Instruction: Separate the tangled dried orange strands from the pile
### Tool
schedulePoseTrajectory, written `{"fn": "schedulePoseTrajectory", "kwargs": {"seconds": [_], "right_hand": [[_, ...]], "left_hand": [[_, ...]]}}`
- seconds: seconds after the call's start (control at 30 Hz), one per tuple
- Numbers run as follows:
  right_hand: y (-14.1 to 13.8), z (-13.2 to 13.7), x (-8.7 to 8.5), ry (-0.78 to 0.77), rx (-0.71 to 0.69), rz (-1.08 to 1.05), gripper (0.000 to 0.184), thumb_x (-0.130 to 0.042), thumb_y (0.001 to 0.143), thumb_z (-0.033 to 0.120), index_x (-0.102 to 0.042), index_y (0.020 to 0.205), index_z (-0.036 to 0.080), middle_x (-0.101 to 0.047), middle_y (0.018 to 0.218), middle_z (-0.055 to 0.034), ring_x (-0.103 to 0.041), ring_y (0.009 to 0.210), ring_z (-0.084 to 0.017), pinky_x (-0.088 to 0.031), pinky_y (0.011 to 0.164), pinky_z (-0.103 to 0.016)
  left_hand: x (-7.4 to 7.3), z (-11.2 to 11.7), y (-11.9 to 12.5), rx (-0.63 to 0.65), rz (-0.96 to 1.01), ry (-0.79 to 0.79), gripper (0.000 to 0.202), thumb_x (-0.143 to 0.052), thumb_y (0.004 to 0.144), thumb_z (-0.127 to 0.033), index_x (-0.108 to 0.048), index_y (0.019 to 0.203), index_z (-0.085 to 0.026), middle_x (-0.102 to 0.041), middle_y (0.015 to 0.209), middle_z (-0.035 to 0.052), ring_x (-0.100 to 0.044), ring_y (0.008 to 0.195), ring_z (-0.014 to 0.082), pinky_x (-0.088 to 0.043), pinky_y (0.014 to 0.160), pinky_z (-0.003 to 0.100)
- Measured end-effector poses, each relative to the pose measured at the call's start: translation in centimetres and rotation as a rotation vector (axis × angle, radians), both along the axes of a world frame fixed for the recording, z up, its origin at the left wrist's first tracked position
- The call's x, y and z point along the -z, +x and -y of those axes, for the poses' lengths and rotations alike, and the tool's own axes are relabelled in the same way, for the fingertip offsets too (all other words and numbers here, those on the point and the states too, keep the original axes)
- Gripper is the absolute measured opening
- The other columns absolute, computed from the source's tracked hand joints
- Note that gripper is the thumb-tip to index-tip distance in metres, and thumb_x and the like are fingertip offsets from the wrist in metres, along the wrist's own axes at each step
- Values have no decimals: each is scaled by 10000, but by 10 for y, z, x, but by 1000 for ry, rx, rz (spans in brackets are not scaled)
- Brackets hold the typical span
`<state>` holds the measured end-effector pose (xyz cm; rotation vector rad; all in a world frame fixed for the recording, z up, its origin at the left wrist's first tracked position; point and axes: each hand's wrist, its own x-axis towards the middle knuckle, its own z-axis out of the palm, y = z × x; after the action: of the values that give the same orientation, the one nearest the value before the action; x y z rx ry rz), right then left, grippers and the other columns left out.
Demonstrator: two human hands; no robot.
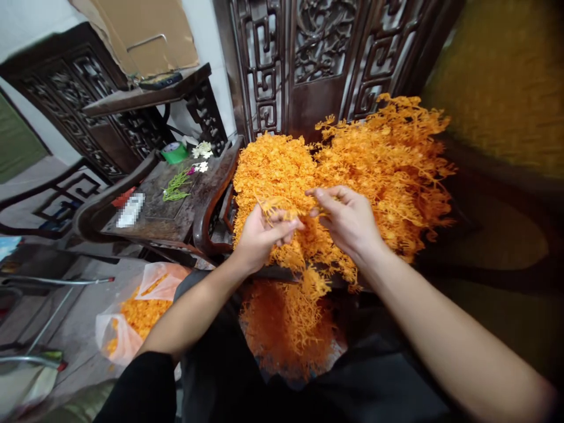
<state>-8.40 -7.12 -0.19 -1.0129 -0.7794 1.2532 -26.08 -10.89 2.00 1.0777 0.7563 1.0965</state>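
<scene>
My left hand [259, 238] is closed around an orange plastic flower sprig [274, 204], whose thin branches stick up past the fingers. A short gap to the right, my right hand [348, 220] has its thumb and forefinger brought together in a pinch; whatever lies between the tips is too small to make out. Behind both hands rises a big heap of orange plastic sprigs [275, 161], dense on the left. Looser, branching orange stems [388, 153] spread out on the right. More orange strands [302, 311] hang down between my knees.
Left of the heap stands a dark wooden chair [176, 226] with green tape [175, 153], green stems [177, 187] and white flowers [202, 150] on its seat. A clear plastic bag [117, 332] of orange pieces lies on the floor. Carved wooden panels [317, 88] stand behind.
</scene>
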Motion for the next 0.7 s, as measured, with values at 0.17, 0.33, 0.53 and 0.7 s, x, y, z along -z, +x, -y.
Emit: {"fn": "schedulePoseTrajectory", "kwargs": {"seconds": [0.17,0.33,0.53,0.7], "right_hand": [[-34,21,-5,40,-168,41,480,-927,647,510,-571,755,206,-540,669,56,-474,498,-55,-319,449,-205],[-56,22,0,83,-199,85,488,-897,684,552,-544,748,220,-483,585,66,-417,482,-71,-269,448,-224],[-77,21,2,118,-169,120,409,-869,735,503,-581,777,217,-569,696,27,-446,499,-71,-289,434,-221],[-85,17,6,207,-127,208,317,-821,791,428,-589,785,212,-605,923,-6,-499,572,-71,-381,478,-230]], "left_hand": [[6,-13,-13,-235,24,-20,519,-894,699,-296,-454,963,-220,-615,818,-30,-509,597,49,-305,471,175],[7,-7,-28,-229,-10,-6,490,-864,750,-369,-488,1027,-222,-539,753,-60,-477,564,42,-257,438,175],[5,-5,-42,-198,-16,-25,561,-895,683,-315,-493,1056,-193,-667,826,11,-653,664,101,-269,428,188],[6,-7,-46,-234,-18,-40,581,-904,657,-283,-453,1015,-204,-664,774,-3,-666,644,116,-280,433,192]]}}
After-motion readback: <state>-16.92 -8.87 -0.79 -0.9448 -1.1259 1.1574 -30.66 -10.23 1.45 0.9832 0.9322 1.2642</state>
